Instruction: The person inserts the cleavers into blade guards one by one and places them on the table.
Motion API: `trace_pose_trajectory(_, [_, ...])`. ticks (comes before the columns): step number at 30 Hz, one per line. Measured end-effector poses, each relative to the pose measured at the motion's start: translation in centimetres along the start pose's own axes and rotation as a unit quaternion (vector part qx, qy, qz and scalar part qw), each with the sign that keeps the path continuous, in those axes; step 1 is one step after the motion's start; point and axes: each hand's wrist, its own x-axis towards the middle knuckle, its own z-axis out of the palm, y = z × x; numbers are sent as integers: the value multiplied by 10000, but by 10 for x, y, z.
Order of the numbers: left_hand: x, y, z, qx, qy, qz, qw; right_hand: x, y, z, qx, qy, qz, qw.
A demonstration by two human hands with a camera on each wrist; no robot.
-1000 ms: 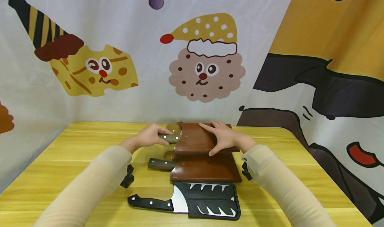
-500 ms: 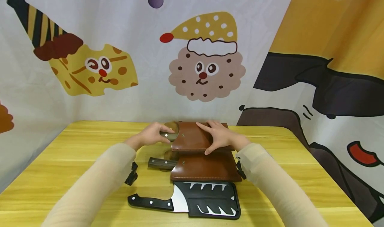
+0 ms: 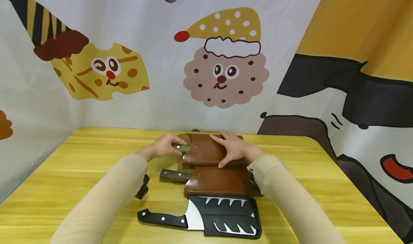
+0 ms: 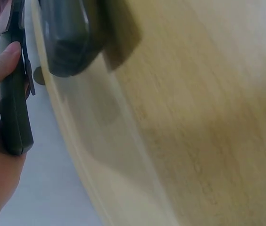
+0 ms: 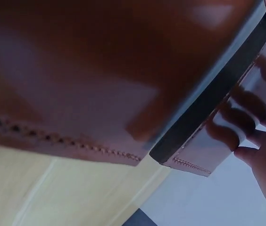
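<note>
At the back of the table lies a wide knife in a brown leather sheath [image 3: 206, 151]. My left hand [image 3: 164, 146] grips its riveted dark handle [image 4: 14, 108], thumb along the side in the left wrist view. My right hand [image 3: 235, 149] spans the same sheath, thumb at the near edge and fingers towards the far edge. In the right wrist view its fingertips [image 5: 246, 153] touch the glossy leather. The blade is hidden. Just in front lies a second brown sheath [image 3: 222, 183] with a dark wooden knife handle [image 3: 174, 176] sticking out left.
Nearest me is a cleaver [image 3: 162, 219] with a black handle, its blade partly covered by a black guard [image 3: 232, 215]. All knives point their handles left on the yellow wood-grain table [image 3: 96, 186]. A cartoon-printed curtain [image 3: 164, 72] hangs behind.
The far sheath and my right hand have shifted slightly left. My left hand keeps its grip, with less handle showing between it and the sheath. The two nearer knives stay put.
</note>
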Motion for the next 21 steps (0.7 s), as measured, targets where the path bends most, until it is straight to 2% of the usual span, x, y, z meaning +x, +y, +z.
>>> trace_pose_trajectory(5, [-1,-7,1,-24,-85,62,9999,3,-2,2,249,-315,125,9991])
trace_pose_trajectory(9, [-5,-13,0,-134,-58,-178,9997,5,-6,2,358,-320,95,9988])
trace_pose_trajectory(14, [-6,-15,-2,-128,10,-519,9986,7,-11,1,118,-284,181,9994])
trace_pose_trajectory(21, [-12,-16,-9,620,304,-889,9936,7,-15,5,-677,-107,192,9975])
